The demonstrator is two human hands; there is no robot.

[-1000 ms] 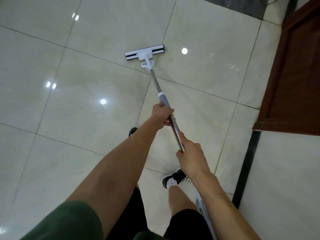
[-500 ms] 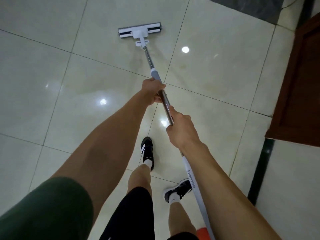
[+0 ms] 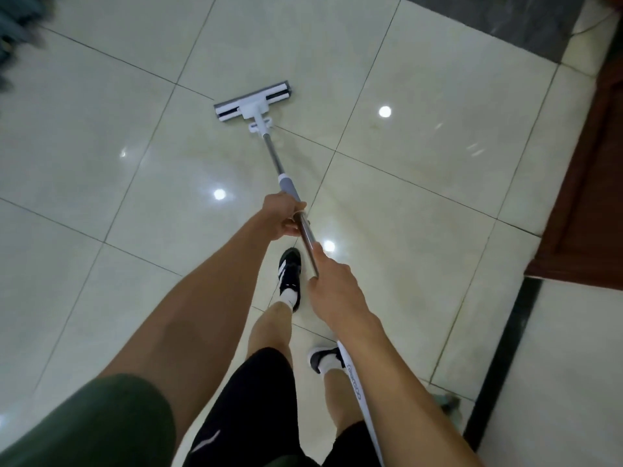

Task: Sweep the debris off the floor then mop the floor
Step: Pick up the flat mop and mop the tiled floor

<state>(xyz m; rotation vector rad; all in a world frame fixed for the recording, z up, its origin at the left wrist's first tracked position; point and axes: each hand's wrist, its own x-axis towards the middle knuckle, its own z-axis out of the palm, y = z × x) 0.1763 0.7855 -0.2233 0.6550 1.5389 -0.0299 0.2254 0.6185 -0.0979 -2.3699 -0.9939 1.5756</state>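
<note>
I see both hands on the mop [image 3: 269, 143]. My left hand [image 3: 282, 215] is wrapped around the metal pole just below the grey collar, fingers curled under it so their tips are hidden. My right hand [image 3: 333, 291] grasps the pole lower down; I see only the back of it, and the pole vanishes beneath the palm, showing again as a white handle running along the forearm and out of the bottom edge. The lettering on that handle is too small to read.

The mop head [image 3: 253, 101] lies flat on the pale tiled floor [image 3: 101, 146], well ahead of my feet, sitting across a grout line. The left shoe [image 3: 290, 271] is forward and mostly visible; the right shoe [image 3: 322, 360] is partly covered by the handle and my arm.

A brown wooden door [image 3: 586, 183] is cut off at the right edge. Blurred dark shapes in the top left corner and a greenish smudge near the black floor strip [image 3: 505, 358] I cannot identify.
</note>
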